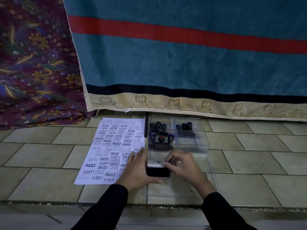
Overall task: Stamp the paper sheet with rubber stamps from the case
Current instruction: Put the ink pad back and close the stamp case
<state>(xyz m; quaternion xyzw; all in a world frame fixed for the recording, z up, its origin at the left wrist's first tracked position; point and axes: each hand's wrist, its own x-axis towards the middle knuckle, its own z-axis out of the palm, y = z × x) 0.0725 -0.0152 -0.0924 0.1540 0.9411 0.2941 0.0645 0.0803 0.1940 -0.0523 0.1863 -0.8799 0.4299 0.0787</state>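
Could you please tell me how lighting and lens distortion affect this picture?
Head view: dim, even light; the paper sheet print is legible, the stamps in the clear case show only as dark shapes, the ink pad is featureless black; wide-angle bending curves the blanket hem.

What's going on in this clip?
A person in black sleeves is working on a black rectangular ink pad on the floor. The left hand lies flat against its left side, over the edge of the white paper sheet, which is already crowded with stamped words. The right hand pinches the pad's far edge. The black-handled rubber stamps all stand in the clear plastic case; neither hand holds one.
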